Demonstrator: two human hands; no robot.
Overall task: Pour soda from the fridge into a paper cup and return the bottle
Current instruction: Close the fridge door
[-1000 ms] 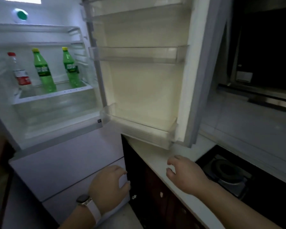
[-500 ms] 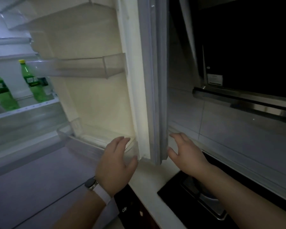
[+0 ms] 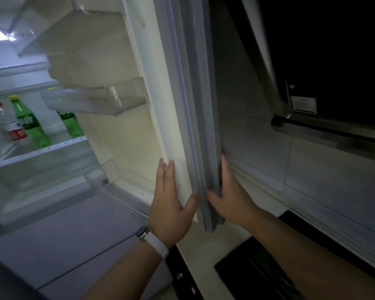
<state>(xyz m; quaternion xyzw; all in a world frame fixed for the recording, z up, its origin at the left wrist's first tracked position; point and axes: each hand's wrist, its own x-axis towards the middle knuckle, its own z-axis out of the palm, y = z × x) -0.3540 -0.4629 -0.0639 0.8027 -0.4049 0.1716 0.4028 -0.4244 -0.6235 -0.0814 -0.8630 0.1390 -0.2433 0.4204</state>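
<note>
Left hand point(image 3: 171, 205) and right hand point(image 3: 228, 191), fingers straight, are pressing opposite faces of the fridge door point(image 3: 178, 109). The green soda bottle point(image 3: 30, 124) is standing inside at nine o'clock; white countertop point(image 3: 204, 267) and black hob point(image 3: 268, 273) are lying at five.

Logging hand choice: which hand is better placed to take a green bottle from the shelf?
Left, probably. The left hand rests on the inner face of the door, the side facing a green bottle; the right hand is on the outer face, walled off from the shelf.

Raised left hand point(image 3: 171, 204), right hand point(image 3: 228, 198): flat, fingers point(image 3: 170, 173) straight, palms facing.
</note>
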